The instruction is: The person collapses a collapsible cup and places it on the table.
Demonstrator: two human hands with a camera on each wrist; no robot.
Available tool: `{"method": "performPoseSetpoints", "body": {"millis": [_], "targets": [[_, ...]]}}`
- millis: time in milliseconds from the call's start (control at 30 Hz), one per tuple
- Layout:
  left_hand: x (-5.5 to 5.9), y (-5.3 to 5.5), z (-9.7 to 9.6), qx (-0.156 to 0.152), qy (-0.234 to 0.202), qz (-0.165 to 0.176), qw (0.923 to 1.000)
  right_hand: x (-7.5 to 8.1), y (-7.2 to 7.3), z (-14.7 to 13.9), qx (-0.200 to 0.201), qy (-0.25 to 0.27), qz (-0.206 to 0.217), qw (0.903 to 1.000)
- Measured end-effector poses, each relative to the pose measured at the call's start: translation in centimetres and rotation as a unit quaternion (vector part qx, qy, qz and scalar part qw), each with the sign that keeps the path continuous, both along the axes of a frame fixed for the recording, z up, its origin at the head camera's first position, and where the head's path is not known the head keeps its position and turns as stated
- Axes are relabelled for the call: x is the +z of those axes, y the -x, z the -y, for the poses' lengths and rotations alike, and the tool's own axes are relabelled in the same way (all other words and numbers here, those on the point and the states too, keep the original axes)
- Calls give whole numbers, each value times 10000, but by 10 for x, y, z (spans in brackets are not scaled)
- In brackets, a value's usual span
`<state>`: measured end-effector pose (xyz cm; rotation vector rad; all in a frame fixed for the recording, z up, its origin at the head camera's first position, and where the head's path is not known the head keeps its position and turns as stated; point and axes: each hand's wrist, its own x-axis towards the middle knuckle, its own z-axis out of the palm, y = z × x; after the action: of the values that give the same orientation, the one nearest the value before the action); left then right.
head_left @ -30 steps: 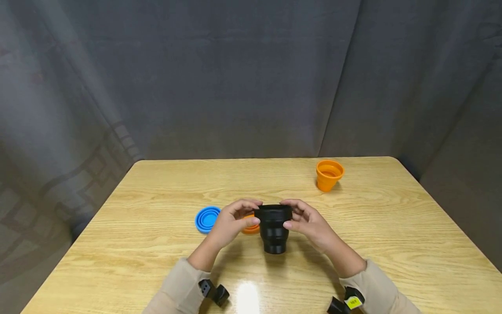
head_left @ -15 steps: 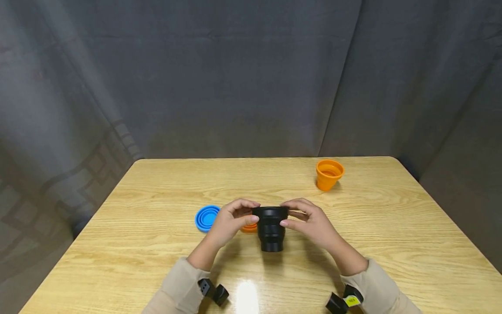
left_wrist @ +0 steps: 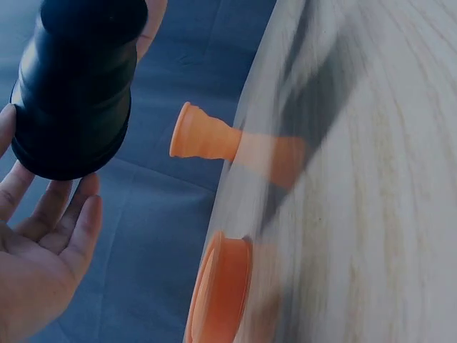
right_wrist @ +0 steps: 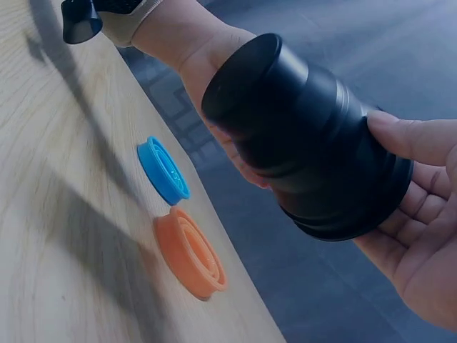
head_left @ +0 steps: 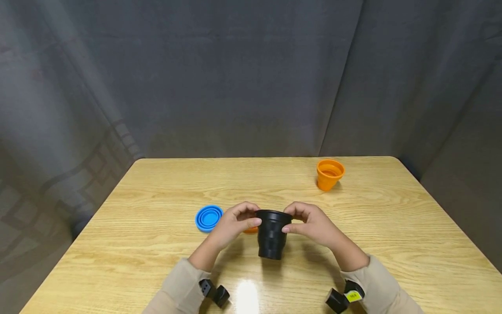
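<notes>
A black collapsible cup (head_left: 272, 235), drawn out to its tall form, hangs above the table between both hands. Its base leans slightly left and toward the person. The left hand (head_left: 233, 224) grips the rim from the left, thumb on the near wall. On the other side the right hand (head_left: 313, 222) pinches the rim, its thumb (right_wrist: 403, 136) pressed on the ringed wall. Behind the cup lies an orange collapsed cup (right_wrist: 189, 254), mostly covered in the head view. Left of that, a blue collapsed cup (head_left: 209, 218) lies flat, close to the left hand.
An orange expanded cup (head_left: 329, 174) stands upright near the far right of the wooden table (head_left: 157, 248). Dark grey curtains (head_left: 235, 87) hang behind the table's far edge and at its sides. A small black camera (head_left: 219, 295) sits at the left wrist.
The black cup's base has swung slightly down and left, so the cup now tilts. Both hands keep their hold on the rim. The other cups have stayed in place.
</notes>
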<state>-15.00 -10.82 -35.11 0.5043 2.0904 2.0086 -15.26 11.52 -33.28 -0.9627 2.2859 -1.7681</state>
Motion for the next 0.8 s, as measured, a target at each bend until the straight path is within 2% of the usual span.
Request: {"method": "performPoseSetpoints", "body": {"millis": [200, 367, 567, 800], "targets": [[1, 0, 1, -297, -35, -1, 9996, -3, 3, -1, 379, 366, 450, 9976], [2, 1, 2, -578, -388, -249, 9973, -6, 6, 0, 667, 579, 592, 9943], [1, 2, 4, -1067, -789, -599, 9893, -10, 7, 1, 913, 872, 665, 9898], [2, 3, 2, -1116, -657, -596, 9898, -10, 7, 0, 1137, 1222, 782, 9829]]}}
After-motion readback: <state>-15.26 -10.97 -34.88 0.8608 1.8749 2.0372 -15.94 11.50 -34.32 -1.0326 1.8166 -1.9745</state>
